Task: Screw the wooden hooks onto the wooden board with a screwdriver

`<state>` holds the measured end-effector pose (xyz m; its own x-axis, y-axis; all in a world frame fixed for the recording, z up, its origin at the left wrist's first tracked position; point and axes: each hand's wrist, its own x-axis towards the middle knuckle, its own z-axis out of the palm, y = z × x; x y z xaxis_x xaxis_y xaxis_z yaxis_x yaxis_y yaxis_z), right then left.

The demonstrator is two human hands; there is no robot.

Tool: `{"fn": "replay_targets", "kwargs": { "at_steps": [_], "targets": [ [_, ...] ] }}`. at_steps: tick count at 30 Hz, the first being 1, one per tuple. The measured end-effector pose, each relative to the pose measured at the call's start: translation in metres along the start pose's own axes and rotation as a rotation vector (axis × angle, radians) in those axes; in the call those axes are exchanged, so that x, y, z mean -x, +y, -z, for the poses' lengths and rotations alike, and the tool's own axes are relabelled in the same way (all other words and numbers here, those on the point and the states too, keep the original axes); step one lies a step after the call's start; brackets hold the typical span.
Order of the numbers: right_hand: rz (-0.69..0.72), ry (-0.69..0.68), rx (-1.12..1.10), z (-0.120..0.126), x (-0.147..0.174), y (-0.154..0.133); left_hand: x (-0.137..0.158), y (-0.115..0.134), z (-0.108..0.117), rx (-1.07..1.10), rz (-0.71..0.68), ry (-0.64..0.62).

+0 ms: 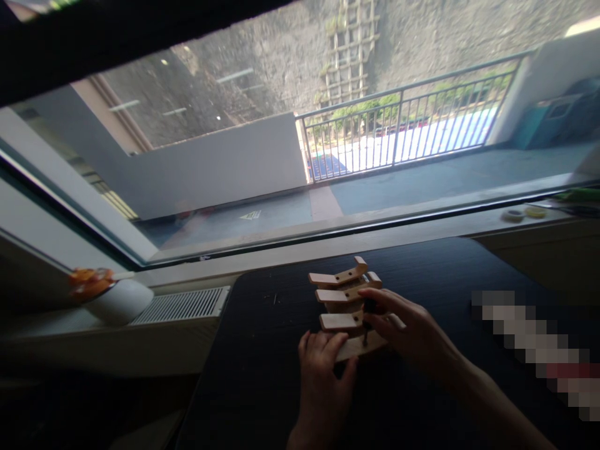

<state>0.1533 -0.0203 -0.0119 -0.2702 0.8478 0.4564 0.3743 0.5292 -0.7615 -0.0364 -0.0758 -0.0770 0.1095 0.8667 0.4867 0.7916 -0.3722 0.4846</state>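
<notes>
A pale wooden rack (334, 297) with several bent, peg-like slats lies on the dark table (262, 387). Dark round holes show in its slats. At the rack's near end, my left hand (325, 369) grips the closest slat, thumb on one side and fingers on the other. My right hand (405, 322) is closed around the dark handle of what looks like a short screwdriver (370, 305). Its thin shaft points down to the near slat, and my fingers partly hide the handle. Whether a screw sits under the tip cannot be made out.
A thin small piece, perhaps a screw (275, 299), lies left of the rack. Behind the table runs a window sill (398, 234) with two tape rolls (513, 215) at right. A white pot (119, 301) with orange contents stands at left. Something pixelated lies at right.
</notes>
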Motion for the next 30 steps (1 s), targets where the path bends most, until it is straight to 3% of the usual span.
{"fn": "replay_targets", "kwargs": {
  "at_steps": [6, 22, 30],
  "targets": [
    [0.122, -0.040, 0.051, 0.003, 0.004, -0.003, -0.001, 0.000, 0.002, -0.008, -0.005, -0.009],
    [0.135, 0.057, 0.079, 0.005, 0.001, -0.001, 0.000, 0.002, 0.001, -0.019, 0.007, 0.005],
    [0.201, 0.016, 0.049, 0.008, 0.002, -0.008, -0.001, 0.001, 0.003, -0.032, -0.023, -0.008]
  ]
}}
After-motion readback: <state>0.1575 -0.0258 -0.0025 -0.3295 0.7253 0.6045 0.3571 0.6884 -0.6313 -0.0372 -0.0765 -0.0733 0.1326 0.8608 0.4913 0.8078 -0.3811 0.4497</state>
